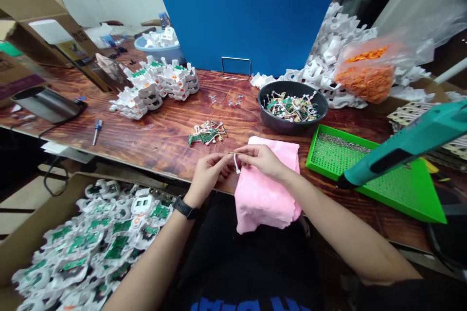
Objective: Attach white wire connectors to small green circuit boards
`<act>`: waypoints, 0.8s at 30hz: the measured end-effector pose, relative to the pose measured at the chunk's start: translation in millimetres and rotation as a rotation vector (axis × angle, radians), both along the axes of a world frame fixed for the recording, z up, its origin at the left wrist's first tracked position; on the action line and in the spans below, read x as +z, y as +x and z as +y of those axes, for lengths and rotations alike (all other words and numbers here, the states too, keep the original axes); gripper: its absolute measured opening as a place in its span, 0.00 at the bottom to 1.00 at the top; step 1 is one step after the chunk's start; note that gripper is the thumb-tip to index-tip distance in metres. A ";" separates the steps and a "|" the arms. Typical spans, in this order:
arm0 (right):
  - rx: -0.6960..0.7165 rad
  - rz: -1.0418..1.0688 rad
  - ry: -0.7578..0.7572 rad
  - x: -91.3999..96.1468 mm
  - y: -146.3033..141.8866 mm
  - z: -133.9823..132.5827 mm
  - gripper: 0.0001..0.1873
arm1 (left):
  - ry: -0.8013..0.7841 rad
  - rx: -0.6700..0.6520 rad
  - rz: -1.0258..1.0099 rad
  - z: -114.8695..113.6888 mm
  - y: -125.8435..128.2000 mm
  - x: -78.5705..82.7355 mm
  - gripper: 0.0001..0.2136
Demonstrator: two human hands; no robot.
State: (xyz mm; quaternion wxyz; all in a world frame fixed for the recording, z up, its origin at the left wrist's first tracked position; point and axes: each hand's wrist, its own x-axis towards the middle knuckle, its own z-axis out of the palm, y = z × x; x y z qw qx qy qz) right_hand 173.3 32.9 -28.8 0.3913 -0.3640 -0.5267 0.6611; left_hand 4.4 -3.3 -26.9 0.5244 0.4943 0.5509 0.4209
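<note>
My left hand (208,171) and my right hand (261,159) meet above the near edge of the wooden table (160,136), fingers pinched together. Between them they hold a small white part (237,162) with a thin metal pin sticking out. A pink cloth (268,189) lies under my right hand and hangs over the table edge. Just beyond the hands lies a small pile of green circuit boards with white parts (207,133). A black watch (185,207) sits on my left wrist.
A dark bowl (292,124) of small boards stands right of centre. A green perforated tray (379,175) and a teal power tool (408,143) are at right. White housings (156,87) are stacked at back left, more at back right beside a bag of orange pieces (365,75). A box of assembled housings (91,248) sits below left.
</note>
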 end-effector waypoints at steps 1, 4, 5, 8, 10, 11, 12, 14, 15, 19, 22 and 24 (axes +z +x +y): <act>-0.003 -0.006 -0.002 0.5 -0.4 -1.1 0.15 | 0.003 -0.002 -0.001 -0.4 -0.9 -0.6 0.15; 0.006 -0.007 0.009 1.0 -0.9 -3.3 0.13 | 0.058 -0.008 -0.016 -2.0 -2.4 -2.7 0.14; 0.014 -0.007 0.017 0.7 -0.8 -3.4 0.12 | 0.070 -0.017 -0.015 -2.4 -2.6 -3.5 0.14; 0.030 -0.031 0.037 -1.3 -0.6 -2.3 0.10 | 0.083 -0.046 -0.002 -2.2 -2.4 -6.1 0.13; 0.034 -0.054 0.044 -2.7 -0.5 -1.1 0.09 | 0.096 -0.044 0.006 -1.9 -2.0 -7.6 0.13; 0.036 -0.061 0.048 -3.3 -0.6 -0.5 0.08 | 0.108 -0.036 0.009 -1.8 -1.7 -8.2 0.13; 0.036 -0.064 0.051 -3.7 -0.7 -0.1 0.08 | 0.119 -0.029 0.014 -1.9 -1.4 -8.5 0.13; 0.035 -0.063 0.052 -4.2 -1.0 0.3 0.07 | 0.132 -0.017 0.027 -2.2 -0.9 -8.7 0.13; 0.035 -0.060 0.051 -4.4 -1.2 0.5 0.07 | 0.137 -0.013 0.032 -2.4 -0.7 -8.5 0.13; 0.039 -0.054 0.045 -5.6 -1.4 1.2 0.08 | 0.136 -0.007 0.035 -1.8 0.6 -8.0 0.13; 0.055 -0.048 0.020 -7.2 -0.3 1.8 0.10 | 0.129 -0.005 0.036 -1.6 2.3 -9.0 0.14; 0.037 -0.037 -0.011 -7.9 1.0 2.3 0.13 | 0.112 0.007 0.029 -2.3 2.7 -9.5 0.15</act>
